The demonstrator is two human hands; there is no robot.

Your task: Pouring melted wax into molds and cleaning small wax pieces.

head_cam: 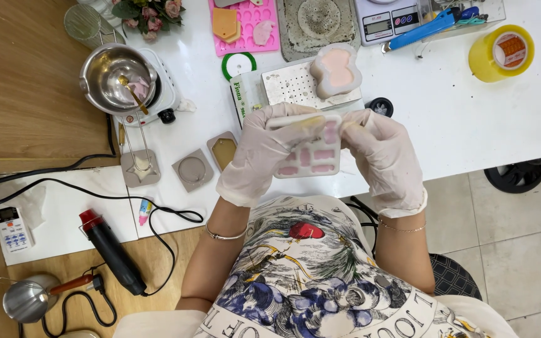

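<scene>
My left hand [259,149] and my right hand [384,156], both in white gloves, hold a white mould [308,153] between them above the near edge of the white surface [458,106]. Both hands are closed on it: the left fingers wrap over its top left corner, the right fingers grip its right edge. The mould is a rounded rectangle with several pink-filled pockets facing up toward me. Its long axis runs roughly left to right, tilted slightly; the top edge points away from me toward the back of the surface.

Directly behind the mould, close to my fingertips, lies a perforated white plate [292,84] carrying a pale lobed mould with pink filling [337,71]. A small black knob [381,106] sits just beside my right hand. Further back: a pink tray [245,28], a grey stone slab [317,22], a scale [386,22], a blue tool [422,29]. A yellow tape roll [501,53] stands well to the right.

To the left, a steel pot [117,78] rests on a small white hotplate [167,94], with three grey moulds [192,170] in front of it. A black heat gun [113,252] lies on the wooden floor side, its cable looping toward the surface.
</scene>
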